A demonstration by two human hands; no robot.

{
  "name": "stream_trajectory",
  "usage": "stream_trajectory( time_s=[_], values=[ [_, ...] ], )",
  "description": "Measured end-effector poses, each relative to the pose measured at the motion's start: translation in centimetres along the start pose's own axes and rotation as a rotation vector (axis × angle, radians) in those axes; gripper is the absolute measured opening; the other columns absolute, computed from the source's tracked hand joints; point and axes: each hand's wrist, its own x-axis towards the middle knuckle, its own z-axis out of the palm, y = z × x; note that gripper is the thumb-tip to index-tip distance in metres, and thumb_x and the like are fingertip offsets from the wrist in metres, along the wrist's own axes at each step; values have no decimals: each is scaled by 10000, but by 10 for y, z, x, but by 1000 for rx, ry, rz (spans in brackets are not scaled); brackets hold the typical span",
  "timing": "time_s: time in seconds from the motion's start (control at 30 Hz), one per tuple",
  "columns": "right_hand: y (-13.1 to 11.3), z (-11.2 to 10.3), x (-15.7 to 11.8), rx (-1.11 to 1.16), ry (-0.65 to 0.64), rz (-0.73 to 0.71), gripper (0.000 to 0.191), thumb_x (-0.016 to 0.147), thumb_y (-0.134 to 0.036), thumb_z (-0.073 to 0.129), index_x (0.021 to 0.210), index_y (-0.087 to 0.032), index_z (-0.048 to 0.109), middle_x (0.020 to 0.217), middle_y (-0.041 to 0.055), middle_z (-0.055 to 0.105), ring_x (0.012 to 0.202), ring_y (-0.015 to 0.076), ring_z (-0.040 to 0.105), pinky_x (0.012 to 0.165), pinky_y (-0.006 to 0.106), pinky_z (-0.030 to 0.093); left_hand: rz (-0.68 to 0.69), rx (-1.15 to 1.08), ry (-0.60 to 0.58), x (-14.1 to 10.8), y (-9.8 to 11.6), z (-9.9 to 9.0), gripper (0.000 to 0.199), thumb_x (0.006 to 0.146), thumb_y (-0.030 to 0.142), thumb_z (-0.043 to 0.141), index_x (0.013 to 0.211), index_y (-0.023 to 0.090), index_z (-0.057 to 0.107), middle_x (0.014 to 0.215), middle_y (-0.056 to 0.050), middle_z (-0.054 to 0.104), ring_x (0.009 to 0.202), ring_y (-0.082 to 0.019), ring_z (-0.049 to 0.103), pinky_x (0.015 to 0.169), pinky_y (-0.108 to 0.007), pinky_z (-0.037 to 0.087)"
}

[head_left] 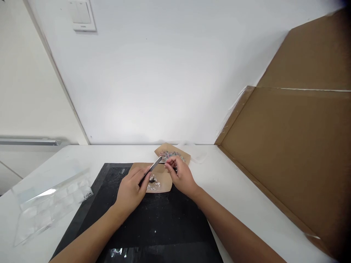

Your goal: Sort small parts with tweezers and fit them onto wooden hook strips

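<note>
My left hand (132, 186) is closed around a slim tool (153, 166) with a silver, blade-like end and a dark handle; its exact kind is unclear. The silver end points up and to the right, towards my other hand. Fingertips pinched together, my right hand (181, 175) holds a thin black strand (162, 163), of which only a short piece shows. Below both hands lies a brown paper tray (164, 185) with small white pieces (155, 183) and a small black item (152, 179) in it. Behind my right hand, a second brown paper tray (168, 147) holds small multicoloured pieces (171, 155).
A black mat (164, 226) covers the middle of the white table (219, 182). On the left lies a clear plastic compartment box (55, 204). Large cardboard panels (296, 146) stand along the right. Clear plastic film (199, 155) lies near the white wall (164, 73).
</note>
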Motion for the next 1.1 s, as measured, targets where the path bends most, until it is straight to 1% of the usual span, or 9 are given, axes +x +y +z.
stream_trajectory(
  time_s=[0.1, 0.23, 0.33, 0.43, 0.63, 0.77, 0.9, 1.1],
  values=[
    [-3, 0, 0, 89, 5, 24, 139, 1011, -365, 536, 1045, -230, 539, 939, 42, 652, 804, 184, 647, 749, 336, 532, -10, 3, 1, -1, -1, 0, 290, 1009, 240, 553, 1266, 241, 687, 1040, -56, 748, 972, -200, 701, 890, -315, 557],
    [-7, 0, 0, 291, -8, 58, 176, 1029, -405, 510, 1057, -231, 506, 950, 43, 690, 740, 160, 650, 739, 335, 555, -11, -1, -5, -1, -3, 1, 290, 1012, 247, 548, 1265, 232, 688, 1040, -70, 748, 968, -211, 702, 879, -327, 560],
    [-9, 0, 2, 425, -5, 94, 206, 1025, -439, 515, 1056, -237, 489, 933, 35, 704, 698, 147, 639, 719, 326, 550, -14, -13, 1, -1, -3, 1, 291, 1014, 244, 546, 1269, 227, 684, 1031, -73, 744, 947, -207, 700, 858, -327, 566],
    [-9, 0, 4, 494, 18, 132, 250, 1004, -484, 540, 1042, -244, 480, 913, 28, 714, 666, 144, 625, 694, 320, 541, -8, -14, 4, 0, -3, 2, 291, 1016, 244, 544, 1272, 233, 683, 1022, -71, 742, 936, -203, 696, 849, -332, 569],
    [-8, -2, 7, 562, 47, 159, 282, 979, -502, 579, 1051, -241, 499, 896, 19, 730, 608, 126, 593, 668, 305, 535, -8, -5, 0, -1, -5, 1, 285, 1011, 238, 557, 1264, 232, 687, 1036, -68, 739, 965, -200, 690, 876, -329, 557],
    [-9, -4, 6, 589, 49, 146, 304, 977, -478, 604, 1151, -233, 555, 903, 25, 737, 612, 124, 587, 667, 301, 536, -20, -15, -10, -1, -5, 1, 291, 1010, 238, 559, 1275, 240, 681, 1047, -56, 734, 974, -191, 686, 890, -318, 547],
    [-11, -7, 7, 557, 35, 142, 339, 992, -468, 588, 1230, -227, 594, 903, 32, 736, 628, 123, 587, 684, 302, 540, -26, -13, -18, -2, -5, 2, 284, 1014, 244, 553, 1266, 236, 684, 996, -56, 731, 919, -192, 687, 842, -320, 554],
    [-13, -8, 7, 513, 39, 133, 323, 971, -479, 611, 1153, -219, 671, 916, 51, 731, 706, 151, 633, 694, 316, 566, -25, -25, -20, -1, -4, 2, 285, 1013, 244, 555, 1272, 235, 676, 1016, -58, 734, 922, -195, 704, 863, -333, 575]
  ],
)
